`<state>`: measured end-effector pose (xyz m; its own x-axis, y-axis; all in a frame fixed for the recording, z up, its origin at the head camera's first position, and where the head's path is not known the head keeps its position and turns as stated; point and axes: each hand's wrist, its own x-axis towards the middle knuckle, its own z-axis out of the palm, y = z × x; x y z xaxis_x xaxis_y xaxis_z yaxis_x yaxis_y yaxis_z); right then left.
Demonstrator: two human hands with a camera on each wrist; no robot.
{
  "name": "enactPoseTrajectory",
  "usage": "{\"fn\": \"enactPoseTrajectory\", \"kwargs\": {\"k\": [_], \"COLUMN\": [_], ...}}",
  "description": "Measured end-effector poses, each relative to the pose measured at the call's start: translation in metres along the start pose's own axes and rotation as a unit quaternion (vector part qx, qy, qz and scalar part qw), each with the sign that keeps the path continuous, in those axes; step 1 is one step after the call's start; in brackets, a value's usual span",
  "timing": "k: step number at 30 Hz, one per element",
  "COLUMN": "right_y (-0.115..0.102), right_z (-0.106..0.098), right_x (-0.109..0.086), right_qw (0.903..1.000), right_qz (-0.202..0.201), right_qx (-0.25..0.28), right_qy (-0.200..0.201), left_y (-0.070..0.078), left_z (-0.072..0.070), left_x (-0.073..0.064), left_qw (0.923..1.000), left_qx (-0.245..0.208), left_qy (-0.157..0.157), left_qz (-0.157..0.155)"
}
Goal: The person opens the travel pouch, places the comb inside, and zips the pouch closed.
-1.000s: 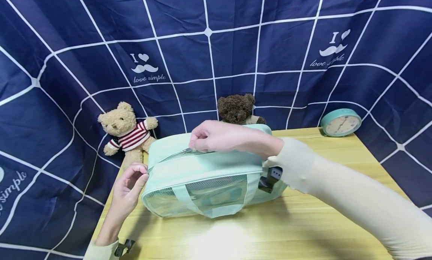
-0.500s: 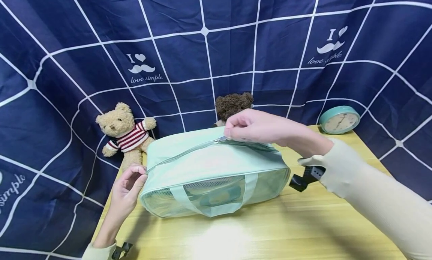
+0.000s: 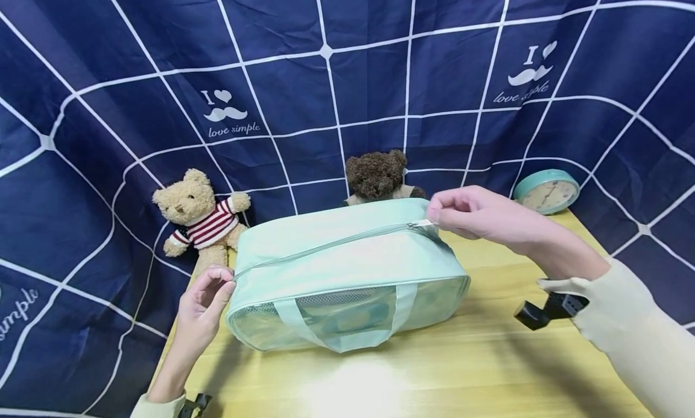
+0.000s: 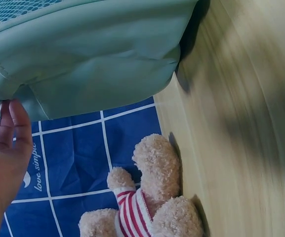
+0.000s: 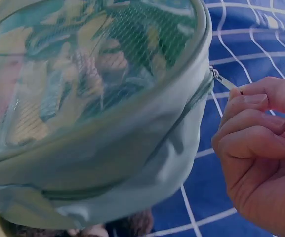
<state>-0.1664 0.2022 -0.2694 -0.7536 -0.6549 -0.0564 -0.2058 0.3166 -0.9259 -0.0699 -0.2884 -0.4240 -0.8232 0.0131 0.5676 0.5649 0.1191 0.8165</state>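
A mint-green bag (image 3: 336, 261) with clear and mesh sides lies on the wooden table, its strap handle (image 3: 304, 324) hanging down the front. Across its top runs a zipper (image 3: 326, 246), closed from the left end up to the slider near the right end. My right hand (image 3: 483, 216) pinches the metal zipper pull (image 5: 227, 84) between thumb and forefinger. At the bag's left end, my left hand (image 3: 203, 303) pinches the fabric by the zipper's end. Several items show blurred through the clear side in the right wrist view.
A beige teddy bear (image 3: 209, 225) in a striped shirt sits left of the bag. Behind it is a dark brown bear (image 3: 376, 175). A teal round clock (image 3: 547, 192) stands at the back right corner. A navy grid-patterned cloth (image 3: 369, 92) surrounds the table (image 3: 467, 370).
My right hand has drawn the zipper pull rightward along the top, from about the middle to near the right end, closing the zipper behind it. My left hand stays at the left end.
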Motion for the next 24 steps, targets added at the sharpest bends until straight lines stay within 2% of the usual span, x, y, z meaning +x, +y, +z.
{"fn": "enactPoseTrajectory", "kwargs": {"k": [5,10,17,20,24], "right_y": [0.021,0.042,0.083,0.105,0.132], "right_z": [-0.012,-0.019,-0.024,-0.021,-0.013], "right_x": [-0.017,-0.026,-0.042,-0.05,-0.059], "right_qw": [0.9992,0.9975,0.9945,0.9896,0.9772], "right_qz": [-0.029,-0.04,-0.029,-0.03,-0.046], "right_qx": [0.016,0.04,0.072,0.11,0.182], "right_qy": [0.023,0.043,0.071,0.088,0.1], "left_y": [-0.003,-0.003,0.0,0.0,-0.002], "left_z": [0.003,0.008,0.008,0.008,0.01], "left_x": [0.003,0.004,0.003,0.003,0.004], "left_qw": [0.9999,0.9999,0.9999,0.9998,0.9996], "left_qx": [-0.006,-0.011,0.003,-0.001,-0.013], "left_qy": [0.001,0.004,0.014,0.02,0.025], "left_qz": [0.011,0.012,-0.004,-0.006,-0.001]}}
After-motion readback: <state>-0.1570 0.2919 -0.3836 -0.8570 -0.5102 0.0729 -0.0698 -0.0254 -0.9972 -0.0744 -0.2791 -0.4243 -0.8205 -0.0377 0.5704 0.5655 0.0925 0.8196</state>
